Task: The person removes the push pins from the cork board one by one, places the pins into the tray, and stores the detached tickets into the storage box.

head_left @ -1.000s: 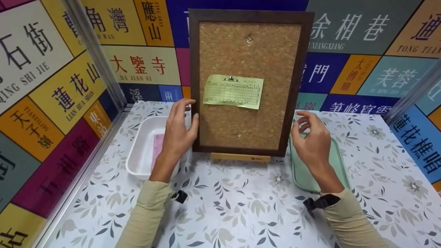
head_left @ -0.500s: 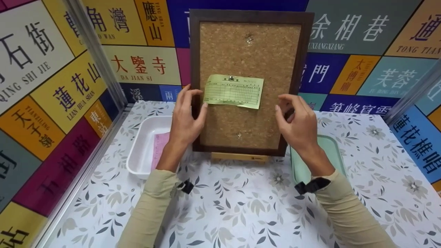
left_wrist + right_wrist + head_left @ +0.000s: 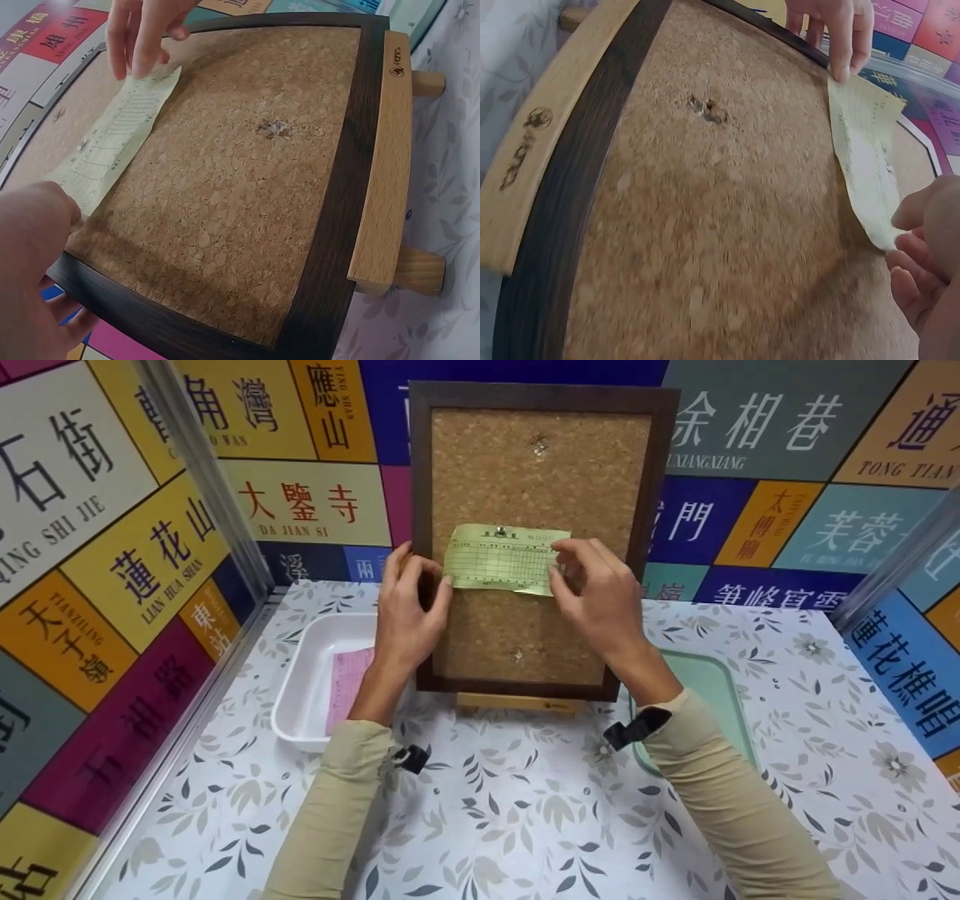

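Observation:
A pale green receipt slip (image 3: 501, 561) hangs across the corkboard (image 3: 540, 619), held near its top edge by a small metallic pin (image 3: 501, 531). My left hand (image 3: 409, 607) pinches the slip's left edge; in the left wrist view its other fingers (image 3: 71, 311) reach past the dark frame. At the opposite end my right hand (image 3: 600, 589) holds the slip's right edge between thumb and bent forefinger, its wrist crossing in front of the frame. In the right wrist view the slip (image 3: 866, 150) stands slightly off the cork, curved between both hands. The exact finger contact is partly hidden.
The framed board leans on a wooden stand (image 3: 517, 703). To its left, a white tray (image 3: 289, 712) holds a pink slip (image 3: 346, 682); a green tray (image 3: 731, 690) lies right, partly behind my right arm. Worn spots (image 3: 538, 446) mark the cork. A lettered wall rises behind.
My right hand has come left and up from beside the frame to the slip's right edge. My left hand has moved right and up onto the slip's left edge. The board stays put.

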{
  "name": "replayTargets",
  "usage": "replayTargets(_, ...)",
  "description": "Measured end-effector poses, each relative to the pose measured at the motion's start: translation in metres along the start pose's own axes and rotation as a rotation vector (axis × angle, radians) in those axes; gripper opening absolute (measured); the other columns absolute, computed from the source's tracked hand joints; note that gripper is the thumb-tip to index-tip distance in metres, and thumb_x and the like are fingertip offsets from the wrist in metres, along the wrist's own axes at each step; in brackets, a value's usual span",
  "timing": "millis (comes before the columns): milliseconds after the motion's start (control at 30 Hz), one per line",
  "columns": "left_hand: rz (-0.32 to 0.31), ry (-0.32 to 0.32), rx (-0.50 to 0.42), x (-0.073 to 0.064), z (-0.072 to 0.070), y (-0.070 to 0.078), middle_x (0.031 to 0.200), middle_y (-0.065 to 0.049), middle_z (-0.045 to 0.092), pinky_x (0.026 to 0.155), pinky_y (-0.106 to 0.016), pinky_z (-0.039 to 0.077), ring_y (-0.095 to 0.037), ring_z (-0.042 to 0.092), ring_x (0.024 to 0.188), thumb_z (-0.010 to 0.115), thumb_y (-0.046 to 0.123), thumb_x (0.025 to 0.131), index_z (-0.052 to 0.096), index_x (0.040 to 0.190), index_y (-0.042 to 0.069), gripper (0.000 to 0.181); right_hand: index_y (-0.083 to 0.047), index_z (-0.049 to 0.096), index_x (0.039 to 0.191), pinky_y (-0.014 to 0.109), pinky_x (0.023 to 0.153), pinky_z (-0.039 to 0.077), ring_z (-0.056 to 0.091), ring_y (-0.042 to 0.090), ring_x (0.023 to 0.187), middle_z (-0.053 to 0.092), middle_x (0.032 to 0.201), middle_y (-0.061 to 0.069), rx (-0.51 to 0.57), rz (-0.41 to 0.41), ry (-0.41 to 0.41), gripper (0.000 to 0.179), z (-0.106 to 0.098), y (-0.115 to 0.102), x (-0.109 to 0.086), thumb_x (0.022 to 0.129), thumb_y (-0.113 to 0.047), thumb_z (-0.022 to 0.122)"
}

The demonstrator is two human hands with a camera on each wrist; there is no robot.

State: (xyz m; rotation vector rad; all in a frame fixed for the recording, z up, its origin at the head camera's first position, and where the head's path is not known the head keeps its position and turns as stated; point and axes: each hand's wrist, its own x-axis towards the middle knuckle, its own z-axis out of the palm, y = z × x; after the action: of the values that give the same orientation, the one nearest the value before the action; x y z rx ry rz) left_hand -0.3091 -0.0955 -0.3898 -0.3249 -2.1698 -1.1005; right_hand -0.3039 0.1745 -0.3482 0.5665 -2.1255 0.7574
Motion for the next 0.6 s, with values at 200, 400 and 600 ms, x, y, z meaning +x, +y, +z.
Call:
replayTargets(200, -0.013, -0.005, -0.004, 0.001, 0.002, -0.001, 0.159, -0.020, 0.051, 0.127, -0.052, 0.039, -0.034, 0.046, 0.155, 0.071, 0.024, 0.103, 0.071, 0.107, 0.006, 0.018, -0.009, 0.077, 0.120, 0.038, 0.076, 0.056, 0.069, 0.021, 0.087, 0.074, 0.101, 0.008, -0.013, 0.004, -0.040, 0.025, 0.014, -0.008, 0.010, 0.096, -0.011, 0.077)
replayTargets(400, 0.001, 0.000, 0.008, 0.001, 0.002, -0.001, 0.155, -0.018, 0.054, 0.127, -0.050, 0.040, -0.031, 0.045, 0.155, 0.070, 0.025, 0.104, 0.071, 0.106, 0.006, 0.019, -0.009, 0.076, 0.125, 0.039, 0.083, 0.059, 0.071, 0.021, 0.096, 0.074, 0.105, 0.007, -0.015, 0.013, -0.081, 0.028, 0.025, -0.020, 0.021, 0.097, -0.013, 0.077)
replayTargets(600, -0.018, -0.001, 0.003, 0.001, 0.004, -0.001, 0.157, -0.019, 0.053, 0.126, -0.052, 0.041, -0.034, 0.046, 0.155, 0.071, 0.024, 0.103, 0.071, 0.107, 0.007, 0.018, -0.007, 0.076, 0.125, 0.038, 0.085, 0.058, 0.069, 0.021, 0.094, 0.073, 0.103, 0.007, 0.005, 0.020, -0.100, 0.029, 0.035, -0.029, 0.029, 0.096, -0.012, 0.078)
